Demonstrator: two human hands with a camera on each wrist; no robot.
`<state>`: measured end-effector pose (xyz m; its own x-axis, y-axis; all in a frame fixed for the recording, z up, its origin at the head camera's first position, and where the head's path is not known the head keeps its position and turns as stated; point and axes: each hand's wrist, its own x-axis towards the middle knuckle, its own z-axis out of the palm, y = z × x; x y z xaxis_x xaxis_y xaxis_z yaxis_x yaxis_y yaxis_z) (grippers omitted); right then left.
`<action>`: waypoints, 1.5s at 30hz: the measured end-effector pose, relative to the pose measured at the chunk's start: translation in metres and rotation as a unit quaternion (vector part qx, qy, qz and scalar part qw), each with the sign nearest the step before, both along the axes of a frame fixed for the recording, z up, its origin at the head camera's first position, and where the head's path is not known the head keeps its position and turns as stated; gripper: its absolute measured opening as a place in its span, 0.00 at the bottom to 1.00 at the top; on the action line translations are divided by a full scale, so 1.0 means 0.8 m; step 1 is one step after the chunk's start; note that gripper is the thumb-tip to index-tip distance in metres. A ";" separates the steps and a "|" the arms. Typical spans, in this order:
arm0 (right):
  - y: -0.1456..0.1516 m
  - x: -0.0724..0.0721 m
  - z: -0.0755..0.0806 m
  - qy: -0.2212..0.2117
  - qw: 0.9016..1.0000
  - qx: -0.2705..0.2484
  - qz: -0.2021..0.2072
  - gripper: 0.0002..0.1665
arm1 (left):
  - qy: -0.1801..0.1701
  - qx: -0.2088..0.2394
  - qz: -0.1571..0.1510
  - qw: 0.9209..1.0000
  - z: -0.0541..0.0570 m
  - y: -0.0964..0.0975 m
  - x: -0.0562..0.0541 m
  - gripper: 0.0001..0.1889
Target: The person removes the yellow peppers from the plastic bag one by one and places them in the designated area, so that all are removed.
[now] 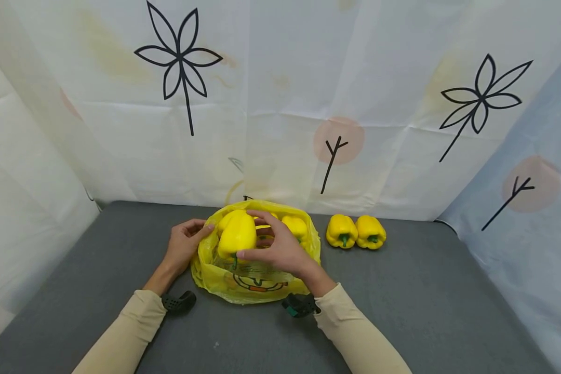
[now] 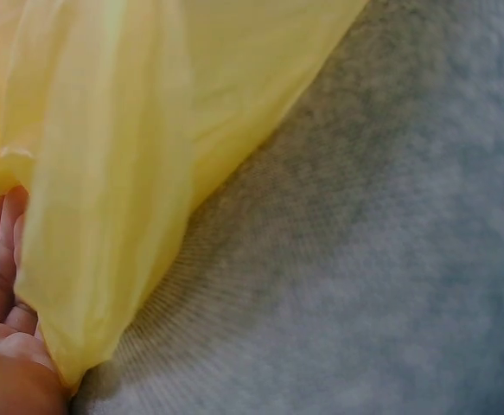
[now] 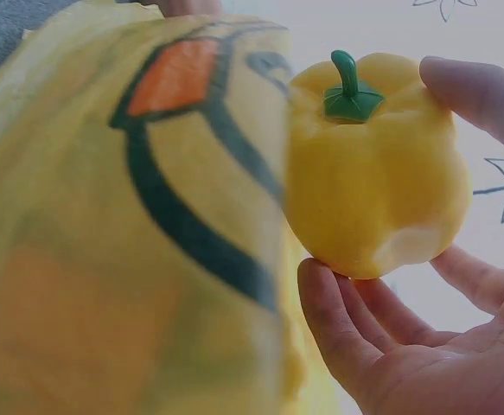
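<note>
A yellow plastic bag [image 1: 215, 283] with a printed drawing stands with its mouth spread on the table. My left hand [image 1: 182, 245] pinches the bag's left rim; in the left wrist view only part of that hand [image 2: 9, 333] shows beside the bag's creased side [image 2: 113, 199]. Over the bag's mouth, my right hand [image 1: 282, 248] holds a yellow bell pepper [image 1: 239, 235]. The right wrist view shows the held pepper's green stem [image 3: 347, 82], with thumb and fingers around its body. More yellow peppers [image 1: 295, 226] lie inside the bag, partly hidden by the right hand.
Two yellow bell peppers, one [image 1: 341, 230] beside the other [image 1: 371, 231], rest on the dark grey table [image 1: 430, 291] right of the bag. A white cloth [image 1: 280, 78] with plant drawings hangs along the table's back edge, with more cloth at both sides.
</note>
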<state>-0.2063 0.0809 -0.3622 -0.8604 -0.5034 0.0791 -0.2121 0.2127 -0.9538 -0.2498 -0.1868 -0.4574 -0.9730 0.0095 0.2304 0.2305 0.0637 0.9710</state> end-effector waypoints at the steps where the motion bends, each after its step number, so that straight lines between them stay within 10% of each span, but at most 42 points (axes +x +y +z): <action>1: 0.001 0.000 0.001 -0.001 1.000 -0.002 -0.001 0.49 | 0.000 -0.002 0.001 1.000 0.000 0.000 0.000 0.20; 45: 0.156 0.001 0.029 0.035 0.995 -0.043 -0.083 0.47 | -0.002 -0.004 0.007 1.000 0.000 0.002 -0.002 0.19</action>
<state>-0.2053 0.2055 -0.3393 -0.9221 -0.3440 0.1774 -0.2468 0.1694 -0.9542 -0.2512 -0.1855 -0.4577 -0.9742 -0.0031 0.2258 0.2249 0.0747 0.9715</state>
